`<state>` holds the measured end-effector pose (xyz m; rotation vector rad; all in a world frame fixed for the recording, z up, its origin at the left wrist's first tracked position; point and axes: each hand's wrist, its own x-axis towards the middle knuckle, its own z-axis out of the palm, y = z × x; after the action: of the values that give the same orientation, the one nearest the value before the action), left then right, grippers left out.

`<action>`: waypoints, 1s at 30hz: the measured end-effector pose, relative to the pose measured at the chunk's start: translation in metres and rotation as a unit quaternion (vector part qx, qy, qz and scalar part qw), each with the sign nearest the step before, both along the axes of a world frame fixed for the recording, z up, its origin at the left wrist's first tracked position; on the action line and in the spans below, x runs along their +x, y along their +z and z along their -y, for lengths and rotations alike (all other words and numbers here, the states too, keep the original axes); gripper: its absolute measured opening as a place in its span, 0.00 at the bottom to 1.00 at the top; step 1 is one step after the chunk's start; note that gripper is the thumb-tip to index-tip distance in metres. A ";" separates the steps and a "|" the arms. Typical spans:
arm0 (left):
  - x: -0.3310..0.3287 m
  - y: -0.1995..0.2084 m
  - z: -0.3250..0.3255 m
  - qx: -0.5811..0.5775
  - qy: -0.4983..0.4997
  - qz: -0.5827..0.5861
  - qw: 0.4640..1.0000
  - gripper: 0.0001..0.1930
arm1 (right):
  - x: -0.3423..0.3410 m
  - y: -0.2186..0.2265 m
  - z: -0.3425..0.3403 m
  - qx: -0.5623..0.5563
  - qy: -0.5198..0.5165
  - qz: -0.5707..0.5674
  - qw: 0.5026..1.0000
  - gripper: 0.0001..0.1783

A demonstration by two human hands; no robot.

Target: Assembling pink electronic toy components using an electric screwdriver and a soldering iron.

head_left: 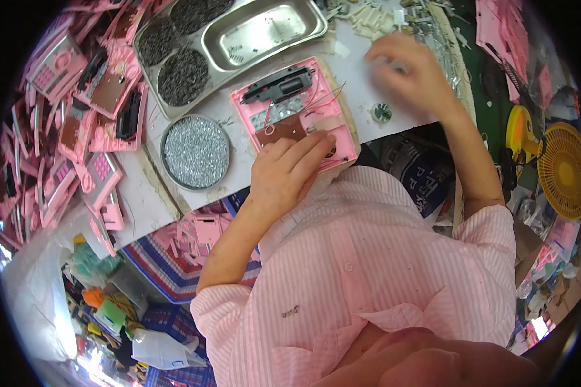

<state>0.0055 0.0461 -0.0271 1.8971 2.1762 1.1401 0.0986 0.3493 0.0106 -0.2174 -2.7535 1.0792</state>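
A pink plastic casing (350, 146) lies open-side up on the work table in front of me. Inside it sit a black mechanism (290, 84), a brown circuit board (284, 131) and thin red wires (324, 100). My left hand (287, 168) rests over the casing's near part, fingers stretched out across the board and a round part at the near edge. Its thumb is hidden. Up and to the right, apart from the casing, my right hand (416, 77) hovers over the table with bent fingers. Motion smears it, so anything between its fingertips cannot be made out.
Left of the casing stands a round dish (195, 152) of small silvery metal pieces. Beyond is a metal tray (265, 32) with dark bits in round compartments. Pink casings (103, 97) heap up at left. A small round container (381, 113) and yellow fan (563, 169) are at right.
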 end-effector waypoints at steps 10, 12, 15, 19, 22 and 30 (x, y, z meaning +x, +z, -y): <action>0.001 0.020 -0.007 0.051 0.049 0.134 0.989 0.21 | -0.022 0.004 -0.065 0.396 -0.022 0.079 0.914 0.10; -0.005 0.033 -0.018 0.070 0.089 0.155 0.981 0.20 | -0.019 0.002 -0.063 0.288 -0.090 0.043 0.952 0.13; -0.020 0.054 -0.052 0.017 0.156 0.352 0.923 0.11 | -0.017 0.003 -0.021 0.102 -0.081 -0.026 0.991 0.18; -0.040 0.063 -0.073 -0.046 0.128 0.533 0.835 0.07 | -0.018 0.021 0.058 0.133 0.019 -0.124 0.983 0.18; -0.039 0.060 -0.067 -0.061 0.096 0.473 0.874 0.06 | -0.009 0.013 0.067 0.041 -0.023 -0.168 0.985 0.18; -0.030 0.068 -0.063 0.046 0.061 0.074 0.994 0.08 | -0.004 0.018 0.075 -0.319 -0.013 -0.099 0.943 0.16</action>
<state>-0.0241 0.1088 0.0408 1.6719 2.2204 1.3766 0.0951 0.2739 0.0283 -0.2108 -2.1382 1.8404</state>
